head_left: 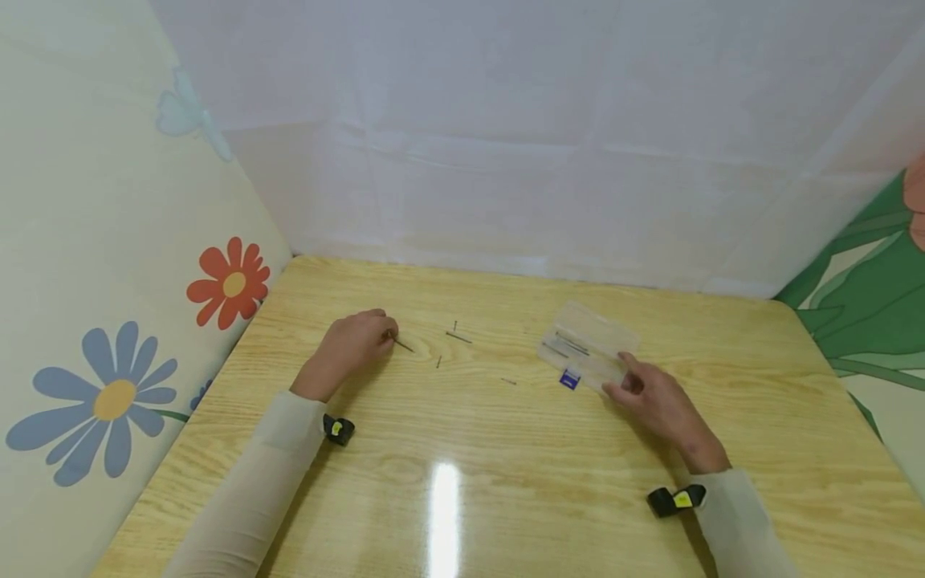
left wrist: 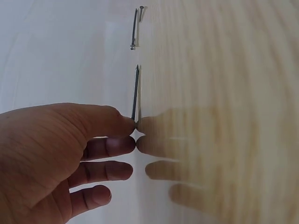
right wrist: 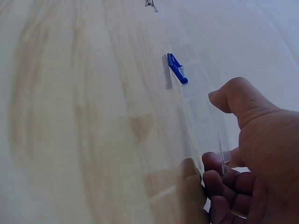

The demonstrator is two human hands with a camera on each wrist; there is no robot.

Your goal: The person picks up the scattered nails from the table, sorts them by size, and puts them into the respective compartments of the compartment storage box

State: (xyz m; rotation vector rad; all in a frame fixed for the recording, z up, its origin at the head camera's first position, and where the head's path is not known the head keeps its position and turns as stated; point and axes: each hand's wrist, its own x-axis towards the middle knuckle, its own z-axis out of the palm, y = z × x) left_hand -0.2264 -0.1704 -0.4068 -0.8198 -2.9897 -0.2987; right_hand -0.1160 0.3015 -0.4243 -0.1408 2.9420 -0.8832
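At the left of the table, my left hand (head_left: 352, 345) pinches a dark nail (left wrist: 135, 93) between thumb and index finger. The nail's pointed end sticks out past the fingertips, low over the tabletop; its head end is hidden by the fingers. To the right, a clear plastic box (head_left: 607, 327) with a blue latch (head_left: 570, 378) is gripped at its right end by my right hand (head_left: 656, 404). The thumb is on one side and the fingers curl under the other edge. Several nails (head_left: 573, 344) lie inside the box.
Between the hands, loose nails lie on the wooden table (head_left: 520, 449): a longer nail (head_left: 458, 337) with a short nail (head_left: 455, 325) beside it, another short nail (head_left: 438, 362), and a thin nail (head_left: 509, 381) nearer the box. White cloth (head_left: 477, 185) hangs behind the table's far edge.
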